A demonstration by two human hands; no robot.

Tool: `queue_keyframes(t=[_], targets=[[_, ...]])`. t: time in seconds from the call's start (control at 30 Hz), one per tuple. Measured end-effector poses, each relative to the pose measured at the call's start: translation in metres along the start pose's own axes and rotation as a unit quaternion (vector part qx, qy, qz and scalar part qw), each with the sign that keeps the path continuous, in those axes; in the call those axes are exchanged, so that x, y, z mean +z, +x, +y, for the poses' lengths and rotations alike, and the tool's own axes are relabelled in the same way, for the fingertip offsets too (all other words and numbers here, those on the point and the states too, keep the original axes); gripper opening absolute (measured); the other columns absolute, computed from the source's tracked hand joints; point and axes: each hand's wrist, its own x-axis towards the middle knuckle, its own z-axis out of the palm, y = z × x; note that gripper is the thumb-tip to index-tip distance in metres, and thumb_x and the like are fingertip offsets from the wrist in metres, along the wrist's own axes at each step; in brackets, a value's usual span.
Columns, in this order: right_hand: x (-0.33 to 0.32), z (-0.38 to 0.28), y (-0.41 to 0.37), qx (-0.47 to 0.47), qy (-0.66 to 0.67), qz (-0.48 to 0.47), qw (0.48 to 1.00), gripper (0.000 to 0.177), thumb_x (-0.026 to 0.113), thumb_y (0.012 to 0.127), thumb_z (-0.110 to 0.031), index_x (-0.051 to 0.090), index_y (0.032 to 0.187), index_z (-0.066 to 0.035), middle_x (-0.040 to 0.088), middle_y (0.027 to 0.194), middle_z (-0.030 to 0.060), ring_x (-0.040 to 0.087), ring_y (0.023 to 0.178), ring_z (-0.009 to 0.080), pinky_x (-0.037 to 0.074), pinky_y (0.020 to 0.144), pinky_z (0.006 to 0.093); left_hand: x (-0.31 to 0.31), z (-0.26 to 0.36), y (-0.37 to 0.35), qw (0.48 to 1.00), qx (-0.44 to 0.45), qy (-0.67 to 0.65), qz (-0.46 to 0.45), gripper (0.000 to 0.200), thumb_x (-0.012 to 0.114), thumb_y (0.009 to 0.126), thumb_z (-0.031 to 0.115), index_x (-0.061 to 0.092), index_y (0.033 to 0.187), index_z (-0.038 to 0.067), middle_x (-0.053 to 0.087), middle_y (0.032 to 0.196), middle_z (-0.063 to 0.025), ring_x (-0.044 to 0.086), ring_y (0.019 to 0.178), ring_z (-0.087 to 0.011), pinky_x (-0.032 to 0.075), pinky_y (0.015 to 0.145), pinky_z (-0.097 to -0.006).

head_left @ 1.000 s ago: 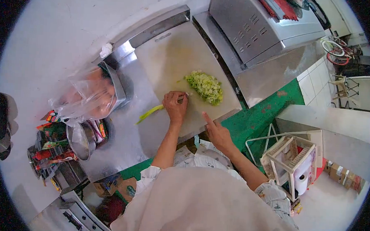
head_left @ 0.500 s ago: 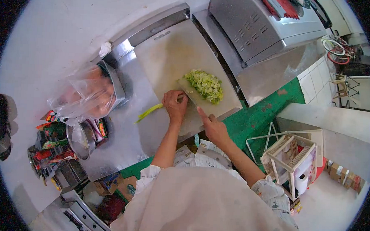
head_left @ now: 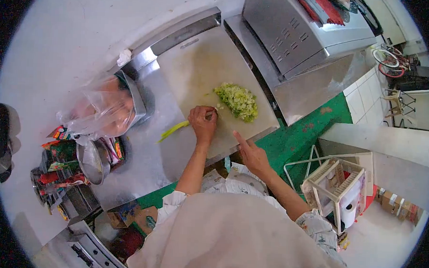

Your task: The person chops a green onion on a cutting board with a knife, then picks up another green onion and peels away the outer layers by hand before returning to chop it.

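Fingers of the left hand [head_left: 203, 123] curl down on a long pale-green leafy stalk [head_left: 174, 129], pinning it at the left edge of the worn beige rectangular cutting board [head_left: 198, 61]. The right hand [head_left: 254, 157] is at the board's near edge, index finger out and the rest curled; its grip is unclear. A heap of chopped green pieces [head_left: 237, 101] lies mid-board — most seems cut, only the stalk's tail left.

Bare cutting board [head_left: 193, 68] beyond the chopped greens [head_left: 237, 101]; steel cabinet [head_left: 295, 39] close right, bagged bowl [head_left: 111, 108] left.
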Motion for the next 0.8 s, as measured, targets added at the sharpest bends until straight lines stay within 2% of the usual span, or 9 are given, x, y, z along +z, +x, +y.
queue_keyframes(t=[0.13,0.2,0.23,0.3,0.4,0.53,0.63,0.8], targets=[[0.001,-0.003,0.010,-0.004,-0.008,0.009,1.000,0.062,0.049,0.091,-0.013,0.024,0.146,-0.024,0.058,0.098,0.0210,0.060,0.074,0.0417,0.051,0.061,0.0482,0.004,-0.004,-0.003,1.000,-0.014,0.016,-0.004,0.013,0.071,0.068,0.011,0.063,0.078,0.012,0.060,0.086,-0.0046,0.054,0.090,-0.0274,0.039,0.081,-0.0418],[0.001,-0.007,0.023,0.036,-0.064,-0.059,0.996,0.071,0.048,0.087,-0.008,0.017,0.148,-0.026,0.057,0.099,0.0239,0.064,0.075,0.0424,0.054,0.059,0.0490,0.004,-0.006,-0.003,1.000,-0.002,0.012,0.000,0.014,0.071,0.068,0.010,0.062,0.078,0.011,0.059,0.086,-0.0054,0.053,0.090,-0.0283,0.039,0.081,-0.0424],[0.001,-0.007,0.023,0.036,-0.065,-0.057,0.996,0.071,0.048,0.087,-0.008,0.017,0.148,-0.026,0.057,0.099,0.0239,0.064,0.075,0.0424,0.054,0.059,0.0490,0.004,-0.004,-0.003,1.000,-0.001,0.011,0.001,0.014,0.071,0.068,0.010,0.062,0.078,0.011,0.059,0.086,-0.0054,0.053,0.090,-0.0283,0.039,0.081,-0.0424],[0.003,-0.009,0.022,0.041,-0.055,-0.040,0.997,0.065,0.050,0.089,-0.010,0.023,0.146,-0.027,0.058,0.102,0.0218,0.061,0.076,0.0430,0.052,0.060,0.0485,0.002,-0.002,-0.003,0.999,0.005,0.031,0.011,0.013,0.070,0.068,0.010,0.062,0.078,0.011,0.059,0.085,-0.0060,0.053,0.089,-0.0288,0.039,0.080,-0.0429],[0.001,-0.001,-0.001,0.039,-0.005,-0.015,0.999,0.062,0.048,0.092,-0.012,0.022,0.147,-0.027,0.058,0.107,0.0228,0.060,0.078,0.0431,0.052,0.062,0.0488,0.000,-0.002,-0.002,1.000,0.006,-0.004,0.007,0.013,0.070,0.068,0.010,0.062,0.078,0.011,0.059,0.084,-0.0061,0.054,0.088,-0.0289,0.040,0.079,-0.0431],[-0.001,0.000,-0.008,0.060,0.023,-0.030,0.998,0.059,0.046,0.094,-0.016,0.022,0.147,-0.027,0.057,0.112,0.0235,0.060,0.080,0.0433,0.052,0.065,0.0497,0.001,-0.004,-0.002,1.000,0.003,-0.012,0.005,0.012,0.069,0.068,0.009,0.062,0.077,0.011,0.059,0.084,-0.0058,0.054,0.088,-0.0284,0.040,0.079,-0.0428],[0.000,-0.003,-0.007,0.047,0.022,-0.032,0.998,0.056,0.044,0.096,-0.018,0.022,0.147,-0.027,0.058,0.107,0.0237,0.060,0.081,0.0433,0.051,0.067,0.0506,0.000,-0.005,-0.002,1.000,-0.011,0.020,-0.020,0.013,0.070,0.070,0.012,0.063,0.080,0.011,0.061,0.087,-0.0081,0.056,0.088,-0.0289,0.040,0.082,-0.0436],[0.000,-0.006,0.002,0.031,0.014,-0.019,0.999,0.060,0.048,0.093,-0.016,0.023,0.146,-0.026,0.059,0.095,0.0221,0.059,0.075,0.0423,0.050,0.063,0.0506,0.002,-0.005,-0.002,1.000,0.005,-0.017,0.009,0.012,0.070,0.067,0.010,0.062,0.077,0.012,0.059,0.084,-0.0059,0.054,0.088,-0.0281,0.039,0.078,-0.0422]])
